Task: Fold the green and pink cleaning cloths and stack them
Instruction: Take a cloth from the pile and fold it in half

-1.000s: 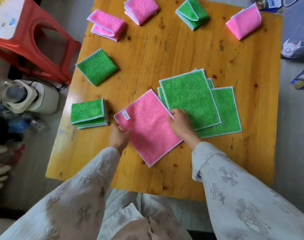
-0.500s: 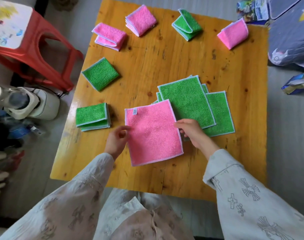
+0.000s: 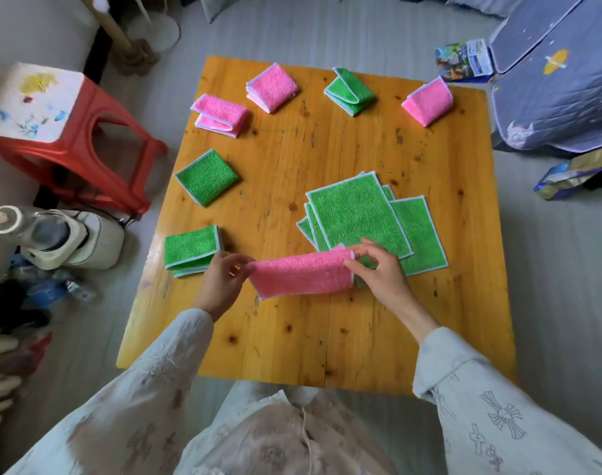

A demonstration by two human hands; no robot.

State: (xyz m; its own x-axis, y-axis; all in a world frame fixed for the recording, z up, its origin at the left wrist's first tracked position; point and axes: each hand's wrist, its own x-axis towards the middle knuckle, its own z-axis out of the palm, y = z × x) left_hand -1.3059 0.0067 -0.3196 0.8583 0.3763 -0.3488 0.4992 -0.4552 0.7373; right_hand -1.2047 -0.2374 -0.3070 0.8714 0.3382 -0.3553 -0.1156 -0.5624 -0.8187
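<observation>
A pink cloth (image 3: 301,275) lies folded in half on the wooden table (image 3: 327,337), its far edge brought down toward me. My left hand (image 3: 221,282) pinches its left end and my right hand (image 3: 378,272) pinches its right end. Just behind it lies a loose pile of flat green cloths (image 3: 361,214). Folded green cloths sit at the left (image 3: 191,248) (image 3: 207,176) and at the back (image 3: 349,90). Folded pink cloths lie along the back edge (image 3: 221,114) (image 3: 272,86) (image 3: 428,101).
A red plastic stool (image 3: 63,138) stands left of the table, with a white appliance (image 3: 53,238) below it. A dark patterned bedspread (image 3: 560,80) and some packets (image 3: 464,60) lie at the right. The table's near edge is close to my lap.
The pink cloth was turned square to me, then folded in half; it lay flat before. Both hands moved from its sides to its folded ends. The view pulled back.
</observation>
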